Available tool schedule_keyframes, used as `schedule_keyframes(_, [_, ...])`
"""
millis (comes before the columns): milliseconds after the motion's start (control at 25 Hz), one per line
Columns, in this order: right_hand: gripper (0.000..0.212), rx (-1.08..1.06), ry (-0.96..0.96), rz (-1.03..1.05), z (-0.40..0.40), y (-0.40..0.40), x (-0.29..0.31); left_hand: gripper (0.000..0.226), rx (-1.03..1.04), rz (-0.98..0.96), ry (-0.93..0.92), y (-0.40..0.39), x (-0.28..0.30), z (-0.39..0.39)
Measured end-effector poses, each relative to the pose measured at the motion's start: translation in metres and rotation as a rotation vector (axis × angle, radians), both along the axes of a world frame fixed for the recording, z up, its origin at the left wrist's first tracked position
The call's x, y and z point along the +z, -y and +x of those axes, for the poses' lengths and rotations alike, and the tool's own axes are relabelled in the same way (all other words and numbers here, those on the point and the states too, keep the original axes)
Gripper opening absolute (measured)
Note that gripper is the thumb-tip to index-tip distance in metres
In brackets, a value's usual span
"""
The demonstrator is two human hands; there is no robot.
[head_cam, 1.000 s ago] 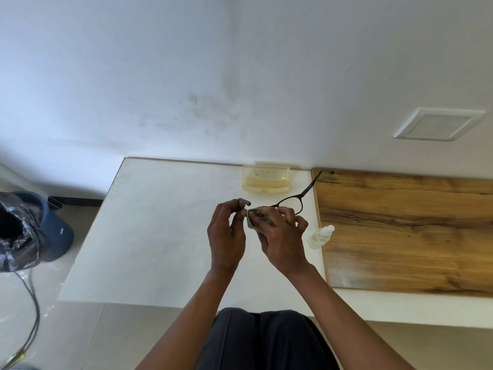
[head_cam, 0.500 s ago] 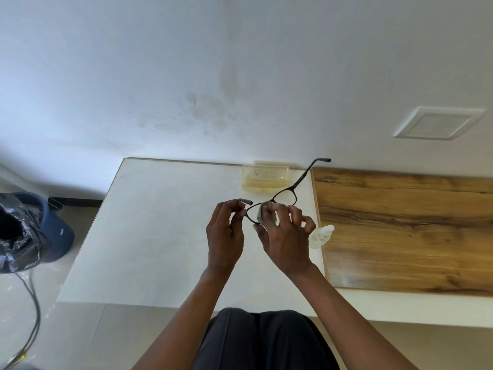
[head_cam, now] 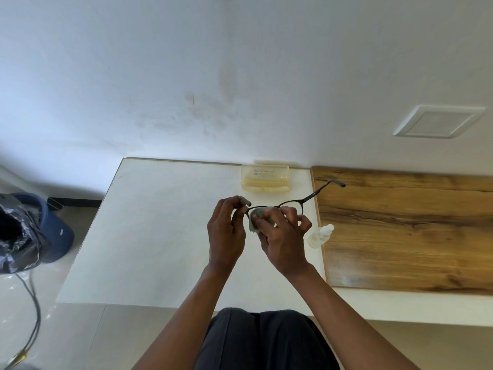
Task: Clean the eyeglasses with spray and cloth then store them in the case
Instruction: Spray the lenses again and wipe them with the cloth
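Note:
I hold dark-framed eyeglasses (head_cam: 298,201) above the white table (head_cam: 149,236). My left hand (head_cam: 226,231) pinches the frame's left end. My right hand (head_cam: 282,236) presses a small grey cloth (head_cam: 254,220) against the left lens, fingers wrapped round it. One temple arm sticks out to the upper right, over the wooden board's edge. A small clear spray bottle (head_cam: 320,235) lies just right of my right hand. The translucent yellow case (head_cam: 265,178) sits shut at the table's back edge, against the wall.
A wooden board (head_cam: 413,231) covers the table's right part. A blue bin with a black bag (head_cam: 24,231) stands on the floor to the left, with a cable (head_cam: 32,303) trailing below it. My dark-trousered lap (head_cam: 261,340) is at the near table edge.
The glasses have tilted so the free temple arm swung up, then lowered towards the board. The cloth now covers the left lens and my right fingers have shifted over it.

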State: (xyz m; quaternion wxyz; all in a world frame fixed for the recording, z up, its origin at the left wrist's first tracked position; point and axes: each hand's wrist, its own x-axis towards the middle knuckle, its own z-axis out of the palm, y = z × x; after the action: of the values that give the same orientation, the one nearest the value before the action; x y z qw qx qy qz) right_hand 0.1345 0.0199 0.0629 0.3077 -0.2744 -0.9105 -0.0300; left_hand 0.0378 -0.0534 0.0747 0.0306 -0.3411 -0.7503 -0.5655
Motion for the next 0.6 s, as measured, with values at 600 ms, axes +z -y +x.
schedule_keyframes(600, [0.037,-0.168,0.191,-0.071,-0.0038,0.007,0.0053,0.014,-0.024,-0.024,-0.062,-0.0013,0.0021,-0.0009])
